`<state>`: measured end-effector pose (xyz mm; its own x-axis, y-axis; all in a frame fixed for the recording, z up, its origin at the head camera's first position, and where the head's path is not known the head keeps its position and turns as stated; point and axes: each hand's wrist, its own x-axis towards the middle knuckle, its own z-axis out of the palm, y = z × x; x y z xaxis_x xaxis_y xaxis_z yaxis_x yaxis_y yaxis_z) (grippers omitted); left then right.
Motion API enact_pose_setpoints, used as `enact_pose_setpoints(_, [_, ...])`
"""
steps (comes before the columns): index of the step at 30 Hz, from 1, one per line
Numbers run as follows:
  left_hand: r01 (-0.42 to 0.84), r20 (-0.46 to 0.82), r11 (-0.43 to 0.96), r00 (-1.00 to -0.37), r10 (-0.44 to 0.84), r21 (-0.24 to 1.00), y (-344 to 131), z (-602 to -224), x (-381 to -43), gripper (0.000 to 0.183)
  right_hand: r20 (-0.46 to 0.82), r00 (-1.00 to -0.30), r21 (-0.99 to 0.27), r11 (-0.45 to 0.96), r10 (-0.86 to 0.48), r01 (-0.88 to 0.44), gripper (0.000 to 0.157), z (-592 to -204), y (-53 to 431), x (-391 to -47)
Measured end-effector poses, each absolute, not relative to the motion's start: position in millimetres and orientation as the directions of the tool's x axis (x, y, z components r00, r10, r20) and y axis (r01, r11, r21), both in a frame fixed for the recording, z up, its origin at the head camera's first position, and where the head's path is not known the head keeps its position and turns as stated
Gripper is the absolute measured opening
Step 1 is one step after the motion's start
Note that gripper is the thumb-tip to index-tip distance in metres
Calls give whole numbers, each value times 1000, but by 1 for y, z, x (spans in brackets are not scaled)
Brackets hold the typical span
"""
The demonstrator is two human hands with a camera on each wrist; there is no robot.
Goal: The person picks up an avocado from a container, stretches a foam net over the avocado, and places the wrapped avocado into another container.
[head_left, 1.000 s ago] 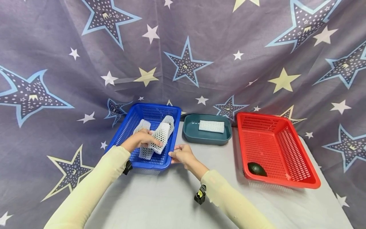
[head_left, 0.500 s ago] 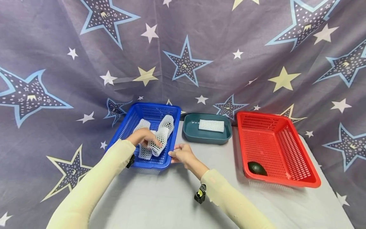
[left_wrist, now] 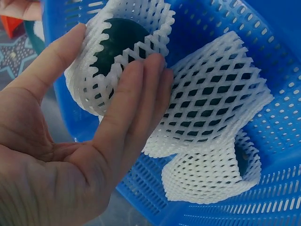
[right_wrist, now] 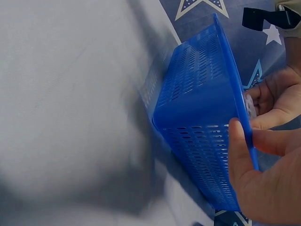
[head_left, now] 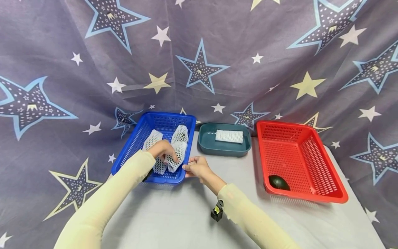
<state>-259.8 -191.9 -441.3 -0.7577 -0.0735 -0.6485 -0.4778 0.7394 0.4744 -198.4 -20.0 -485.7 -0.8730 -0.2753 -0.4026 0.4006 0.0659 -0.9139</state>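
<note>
In the head view, my left hand reaches into the blue basket. Its thumb and fingers grip a dark green avocado in a white foam net sleeve, near the basket's right wall. The left wrist view has the thumb on one side and the fingers on the other, with dark skin showing through the sleeve's opening. Beside it lie a second foam-sleeved avocado and a third foam-sleeved avocado. My right hand pinches the basket's right rim, thumb outside, as the right wrist view shows.
Right of the blue basket stands a dark teal dish holding a white foam net sleeve. Further right, a red basket has a bare avocado in its near left corner. A starred curtain hangs behind the table.
My left hand has moved slightly right within the blue basket, bringing the sleeved avocado closer to the right wall. The right hand keeps its hold on the rim.
</note>
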Motion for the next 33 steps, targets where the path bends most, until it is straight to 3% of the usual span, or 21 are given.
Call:
enact_pose_setpoints(9, [-411,-623,845,-773,-123,343,-187,-446,-262,80,-400,-874,-915,59,-277,400,30,-485,-20,-199])
enact_pose_setpoints(16, [-411,-712,850,-699,-63,329,-191,-438,-261,66,-399,-874,-915,67,-276,397,34,-484,-20,-198])
enact_pose_setpoints(23, [-432,-656,841,-744,-128,326,-190,-429,-264,72,-399,-875,-915,60,-276,398,33,-484,-19,-197])
enact_pose_setpoints(33, [-446,-637,843,-752,-170,301,-189,-441,-264,58,-407,-871,-912,64,-275,405,34,-484,-19,-198])
